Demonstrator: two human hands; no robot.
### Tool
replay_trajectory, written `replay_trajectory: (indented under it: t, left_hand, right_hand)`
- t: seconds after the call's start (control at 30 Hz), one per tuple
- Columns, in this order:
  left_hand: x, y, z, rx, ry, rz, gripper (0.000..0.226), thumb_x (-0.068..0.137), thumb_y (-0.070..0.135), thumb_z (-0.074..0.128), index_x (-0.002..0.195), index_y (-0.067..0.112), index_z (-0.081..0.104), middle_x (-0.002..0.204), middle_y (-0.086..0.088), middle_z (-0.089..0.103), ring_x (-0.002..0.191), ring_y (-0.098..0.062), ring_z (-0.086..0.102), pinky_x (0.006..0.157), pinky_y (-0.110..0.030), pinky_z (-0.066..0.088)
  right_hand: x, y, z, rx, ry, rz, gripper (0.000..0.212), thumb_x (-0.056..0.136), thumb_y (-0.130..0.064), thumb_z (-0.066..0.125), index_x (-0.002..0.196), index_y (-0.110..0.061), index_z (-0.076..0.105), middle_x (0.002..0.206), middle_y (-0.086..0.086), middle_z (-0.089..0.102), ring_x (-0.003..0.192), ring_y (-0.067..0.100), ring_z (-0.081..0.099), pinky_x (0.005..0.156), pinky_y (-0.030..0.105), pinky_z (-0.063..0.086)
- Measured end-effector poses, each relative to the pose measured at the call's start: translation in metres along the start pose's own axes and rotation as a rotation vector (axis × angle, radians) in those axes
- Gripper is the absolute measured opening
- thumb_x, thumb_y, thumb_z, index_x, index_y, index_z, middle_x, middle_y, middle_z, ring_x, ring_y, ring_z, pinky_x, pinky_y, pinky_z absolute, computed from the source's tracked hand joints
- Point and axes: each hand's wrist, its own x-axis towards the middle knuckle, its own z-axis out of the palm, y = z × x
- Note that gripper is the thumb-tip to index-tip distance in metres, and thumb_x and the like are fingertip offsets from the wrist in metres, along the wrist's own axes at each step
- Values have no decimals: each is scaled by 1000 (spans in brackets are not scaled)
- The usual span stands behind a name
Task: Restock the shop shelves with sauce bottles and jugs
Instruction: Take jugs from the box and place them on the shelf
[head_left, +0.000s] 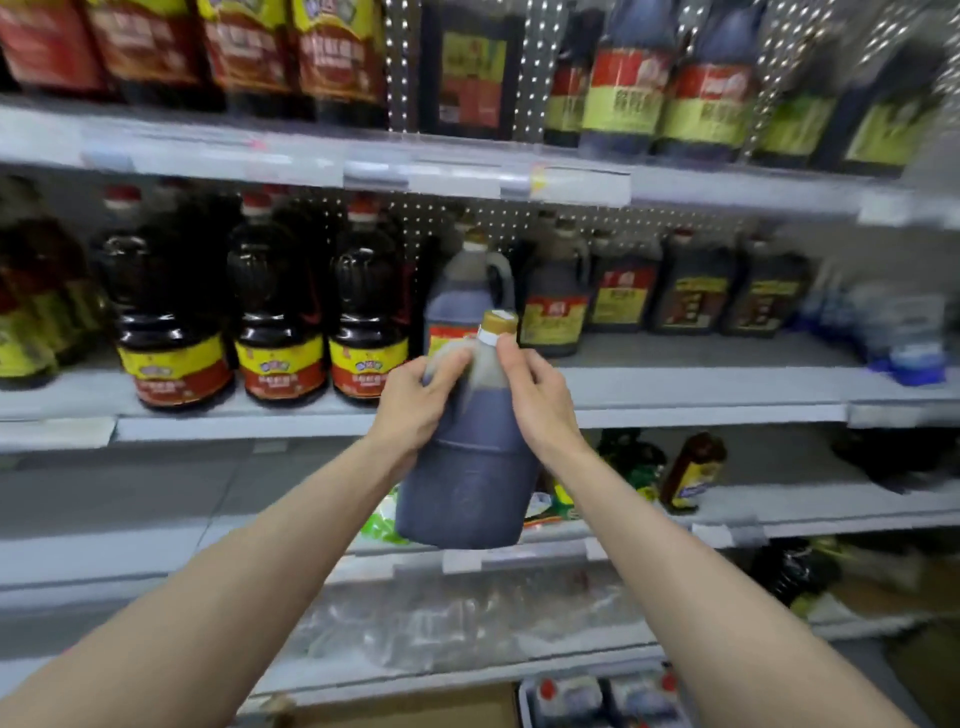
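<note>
Left grip (415, 400) and right grip (537, 395) clench shoulder and neck of dark plastic gold-capped jug (467, 483), airborne just below front of grey middle shelf (701, 413). Risk: base clips shelf lip, heavy jug slips.

Two hands, the left hand (415, 400) and the right hand (540, 395), and one dark jug (467, 483). On the middle shelf (701, 395): three round red-capped bottles (283, 332) in the front row, two handled jugs (470, 291) and three square dark jugs (691, 296). On the top shelf (467, 166), four red-labelled bottles (244, 52) at the left end. Farther bottles are too blurred to count.
</note>
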Motion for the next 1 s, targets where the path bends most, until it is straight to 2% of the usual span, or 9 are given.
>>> replay_trajectory:
  t: [0.07,0.13,0.2,0.3,0.4,0.53,0.7,0.87,1.0]
  left_hand:
    - [10,17,19,2,-30,25,35,94,37,56,81,6,66,74,-4,57,67,-5,48,59,-18,38]
    - [23,29,39,5,-56,45,37,91,46,57,80,11,65,76,-3,57,72,-9,49,66,-27,39]
    - [32,34,60,8,-62,57,33,93,43,56,82,13,65,81,-4,62,76,-10,53,69,-26,42]
    - [46,35,94,-13,-38,53,32,93,41,55,84,13,67,88,-7,68,79,-10,57,71,-25,44]
    - [66,30,130,-45,3,25,43,93,41,55,92,-1,67,85,-9,65,78,-11,55,68,-26,42]
    - [95,21,172,-59,48,11,46,93,40,56,94,-5,65,84,-9,63,78,-12,54,68,-27,42]
    - [135,13,206,-51,137,6,34,94,38,55,93,6,68,87,-8,65,81,-9,55,68,-20,43]
    - [164,4,221,-6,184,-4,31,95,36,54,72,16,59,68,3,54,65,-2,47,53,-9,37]
    - [177,-8,224,-10,233,-24,36,94,32,57,63,15,54,60,4,49,55,2,44,48,-10,34]
  right_hand:
    - [8,-9,-22,33,61,-15,52,91,-58,49,94,-9,66,100,9,68,86,10,57,74,23,43]
    - [18,-11,-43,41,94,-35,51,91,-58,49,93,-11,67,97,7,69,88,13,59,78,28,45]
    - [32,-8,-62,32,126,-52,50,88,-63,50,85,-15,66,88,3,69,88,16,61,79,34,47]
    - [54,-2,-90,11,159,-81,48,86,-62,54,77,-16,64,77,2,65,77,12,58,72,31,44]
    - [82,10,-117,4,127,-90,47,85,-60,56,78,-14,66,80,8,66,73,8,55,68,27,42]
    - [127,28,-146,-4,82,-97,37,83,-60,57,74,-25,67,74,-9,66,71,-2,57,63,15,41]
    - [187,43,-164,-21,-8,-143,36,84,-57,58,76,-24,67,75,-11,64,74,3,57,66,20,40]
    - [230,58,-165,11,-37,-120,37,83,-55,63,91,-19,72,89,-7,70,85,8,63,69,15,44]
    - [243,64,-161,41,-64,-90,35,84,-48,66,103,-19,71,95,-9,67,86,2,60,68,5,41]
